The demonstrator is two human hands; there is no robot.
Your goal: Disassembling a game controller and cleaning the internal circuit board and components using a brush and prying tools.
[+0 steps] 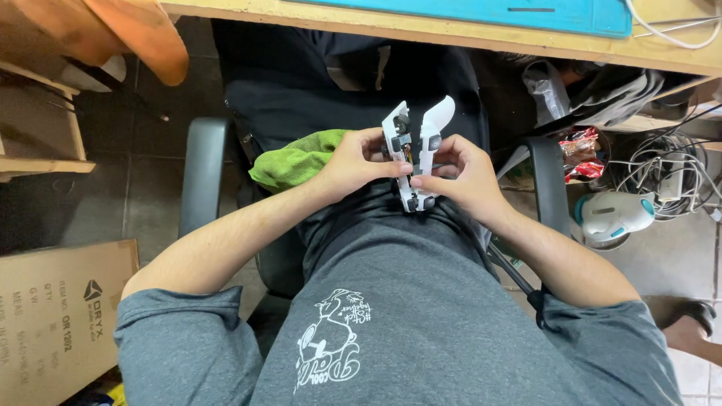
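A white game controller (pixel 416 146) with its shell split into two halves stands upright over my lap, dark inner parts showing between the halves. My left hand (pixel 359 159) grips its left half, thumb pressed on the lower edge. My right hand (pixel 460 174) holds the right half, fingers curled around the back. A green cloth (pixel 295 159) lies on my lap just left of my left hand.
I sit in a black chair with armrests (pixel 201 174) on both sides. A wooden table edge (pixel 451 34) with a blue mat runs above. A cardboard box (pixel 53 316) stands lower left; cables (pixel 673 169) and a white-teal device (pixel 617 214) lie at right.
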